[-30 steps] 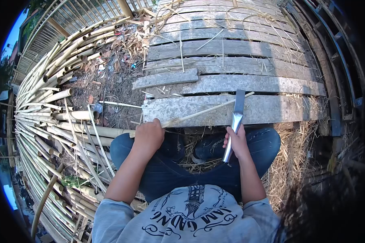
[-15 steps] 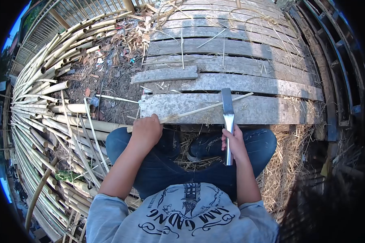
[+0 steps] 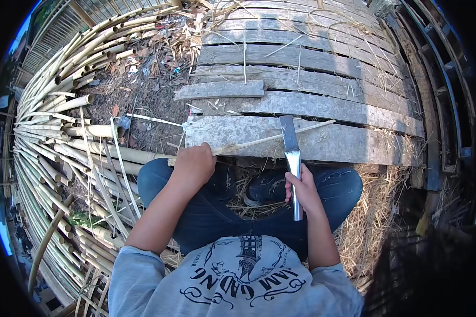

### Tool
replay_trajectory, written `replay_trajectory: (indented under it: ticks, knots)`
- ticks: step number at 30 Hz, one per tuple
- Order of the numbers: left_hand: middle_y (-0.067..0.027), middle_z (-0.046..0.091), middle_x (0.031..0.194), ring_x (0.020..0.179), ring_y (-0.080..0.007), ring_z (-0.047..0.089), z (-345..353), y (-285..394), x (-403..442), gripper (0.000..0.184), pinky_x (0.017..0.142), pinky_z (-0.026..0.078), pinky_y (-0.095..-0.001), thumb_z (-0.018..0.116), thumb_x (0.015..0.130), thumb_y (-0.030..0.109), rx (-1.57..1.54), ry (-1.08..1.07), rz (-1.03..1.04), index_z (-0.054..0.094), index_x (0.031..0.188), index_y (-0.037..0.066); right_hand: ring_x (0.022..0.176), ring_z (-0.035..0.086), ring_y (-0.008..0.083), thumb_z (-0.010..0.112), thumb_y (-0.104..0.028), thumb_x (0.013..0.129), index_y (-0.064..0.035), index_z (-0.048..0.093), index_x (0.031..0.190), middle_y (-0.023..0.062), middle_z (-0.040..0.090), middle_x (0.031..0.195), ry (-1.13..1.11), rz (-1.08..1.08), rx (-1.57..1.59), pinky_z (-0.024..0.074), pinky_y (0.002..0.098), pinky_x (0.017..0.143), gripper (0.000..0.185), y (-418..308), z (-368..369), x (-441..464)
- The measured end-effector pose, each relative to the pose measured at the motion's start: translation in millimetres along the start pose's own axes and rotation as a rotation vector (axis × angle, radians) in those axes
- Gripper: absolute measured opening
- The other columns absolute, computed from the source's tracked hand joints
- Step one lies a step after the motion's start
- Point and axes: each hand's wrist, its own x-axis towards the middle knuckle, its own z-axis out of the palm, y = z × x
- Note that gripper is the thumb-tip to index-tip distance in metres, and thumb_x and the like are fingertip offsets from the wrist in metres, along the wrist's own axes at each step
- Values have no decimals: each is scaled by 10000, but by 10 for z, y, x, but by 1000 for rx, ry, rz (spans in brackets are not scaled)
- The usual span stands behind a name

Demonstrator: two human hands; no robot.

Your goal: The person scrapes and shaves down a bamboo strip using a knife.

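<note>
My left hand point(image 3: 194, 165) is closed around one end of a thin, pale bamboo strip point(image 3: 264, 141). The strip slants up to the right over the nearest plank, and a short end shows left of my fist. My right hand point(image 3: 302, 188) grips the shiny metal handle of a broad, straight-bladed knife point(image 3: 289, 134). Its blade points away from me and crosses over the strip; whether the two touch I cannot tell. Both hands are in front of my bent knees, at the near edge of the plank platform point(image 3: 344, 138).
Cut bamboo poles point(image 3: 50, 169) are heaped along the left. A loose board point(image 3: 219, 91) and several thin strips lie on the planks. Straw and shavings point(image 3: 373, 222) cover the ground at the right, beside dark timber beams point(image 3: 423, 90). Litter is strewn over the soil point(image 3: 143, 90).
The knife has tilted, its blade tip swinging left along the strip. My left hand keeps its hold on the strip. The whole view has shifted slightly.
</note>
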Motion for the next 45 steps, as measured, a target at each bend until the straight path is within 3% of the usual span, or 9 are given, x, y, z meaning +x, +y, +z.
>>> replay_trajectory:
  ticks: [15, 17, 21, 25, 29, 34, 38, 43, 45]
  knots:
    - [-194, 659, 725, 721, -386, 669, -78, -5, 21, 269, 679, 529, -484, 617, 882, 251, -119, -108, -73, 575, 860, -14, 495, 543, 113, 566, -149, 958, -47, 416, 1028, 52, 528, 714, -41, -1, 12, 505, 271, 436, 195, 38, 35, -24]
    - [-197, 659, 726, 723, -387, 669, -82, 41, 27, 270, 680, 529, -484, 613, 885, 251, -130, -108, -82, 575, 860, -15, 488, 538, 110, 567, -151, 959, -50, 403, 1032, 50, 526, 719, 211, -114, -14, 501, 269, 435, 206, 130, 137, 27]
    - [-203, 660, 730, 728, -392, 668, -86, 23, 15, 275, 687, 529, -486, 604, 890, 253, -112, -103, -76, 575, 860, -18, 492, 543, 104, 573, -148, 957, -51, 398, 1028, 47, 529, 720, -131, -26, -96, 501, 272, 440, 213, 86, 203, -147]
    - [-207, 662, 733, 735, -393, 669, -97, 54, 27, 281, 695, 528, -491, 606, 888, 257, -140, -97, -79, 582, 865, -22, 490, 542, 108, 560, -118, 958, -47, 387, 1040, 53, 532, 715, 228, -162, 49, 501, 275, 440, 204, 217, 259, 33]
    - [-208, 664, 740, 741, -392, 670, -94, 19, 28, 286, 701, 528, -491, 608, 888, 262, -113, -131, -98, 586, 869, -23, 519, 567, 112, 568, -74, 940, -32, 401, 1033, 46, 529, 716, -216, 7, -159, 503, 279, 458, 196, 43, 262, -170]
    - [-203, 665, 741, 740, -390, 672, -45, 45, 37, 293, 695, 531, -489, 602, 890, 270, -135, -90, -97, 585, 868, -22, 516, 577, 116, 582, -122, 948, -35, 379, 1025, 67, 537, 746, 157, -94, 88, 523, 280, 458, 234, 232, 454, -43]
    - [-202, 664, 735, 737, -387, 673, -99, 21, 34, 286, 688, 531, -490, 599, 888, 265, -97, -134, -97, 585, 869, -20, 494, 572, 118, 568, -131, 959, -42, 376, 1044, 70, 537, 741, -85, -37, -96, 504, 273, 424, 228, 67, 422, -192]
    - [-198, 660, 718, 724, -380, 675, -152, 74, 36, 259, 675, 532, -488, 604, 881, 242, -141, -93, -90, 581, 863, -16, 474, 568, 117, 561, -123, 956, -25, 358, 1083, 71, 546, 741, 205, -121, -23, 485, 256, 402, 259, 155, 307, 54]
    - [-197, 658, 709, 714, -380, 673, -91, 57, 43, 250, 665, 532, -485, 606, 878, 233, -126, -87, -88, 579, 857, -15, 478, 574, 124, 564, -122, 952, -19, 343, 1102, 78, 552, 748, 52, -107, -244, 492, 267, 412, 285, 147, 349, -18]
